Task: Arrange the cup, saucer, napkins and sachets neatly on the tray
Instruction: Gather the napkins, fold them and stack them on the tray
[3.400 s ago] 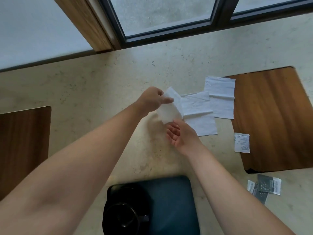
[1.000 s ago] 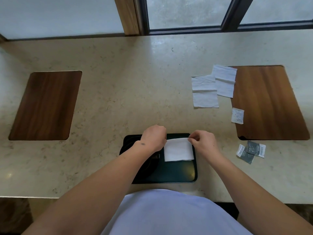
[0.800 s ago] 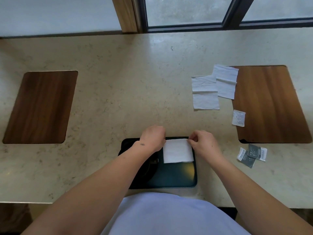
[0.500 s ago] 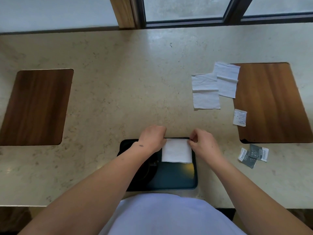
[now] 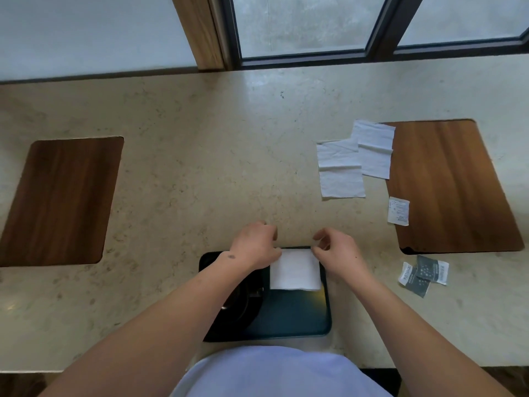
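A dark tray (image 5: 289, 332) lies at the counter's near edge. A folded white napkin (image 5: 294, 271) rests flat in its far right corner. A black cup on its saucer (image 5: 243, 300) stands on the tray's left side, partly hidden by my left forearm. My left hand (image 5: 254, 245) hovers at the napkin's far left corner with loosely curled fingers. My right hand (image 5: 337, 253) is at the far right corner, fingers apart, holding nothing. Two unfolded napkins (image 5: 340, 170) lie overlapping on the counter to the right. A white sachet (image 5: 398, 211) and grey sachets (image 5: 426, 272) lie near the right wooden inlay.
Two wooden inlays sit in the beige stone counter, one at the left (image 5: 60, 199) and one at the right (image 5: 449, 184). A window frame (image 5: 303, 55) runs along the counter's far edge. My light shirt shows at the bottom.
Both hands brought the folded napkin from the counter to the tray and laid it down. Since half a second ago they have let go of its corners and lifted slightly away.
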